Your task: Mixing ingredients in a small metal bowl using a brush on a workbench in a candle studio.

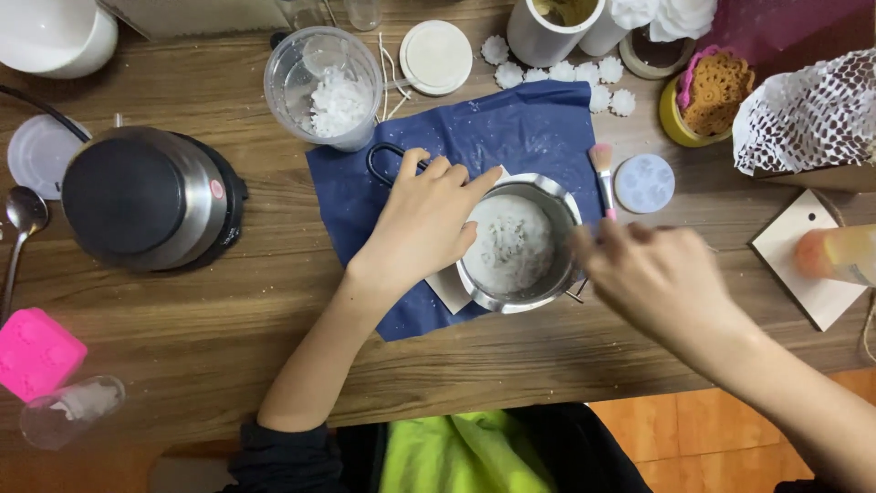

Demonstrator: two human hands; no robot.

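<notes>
A steel pouring pot (pixel 558 208) with white flakes inside stands on a dark blue cloth (pixel 529 128) in the middle of the wooden table. My left hand (pixel 424 219) lies on the pot's left rim and black handle (pixel 383 164), gripping it. My right hand (pixel 652 274), blurred, is at the pot's right rim with fingers curled; whether it holds anything I cannot tell. A small brush (pixel 602 173) with a pink handle lies just above that hand.
A clear plastic cup (pixel 324 87) of white flakes stands behind the cloth. At the left sit a round electric hot plate (pixel 146 196), a spoon (pixel 23 224) and a pink mould (pixel 36 351). White flower shapes (pixel 561 71), a round mould (pixel 644 183) and netting (pixel 808 114) lie at the right.
</notes>
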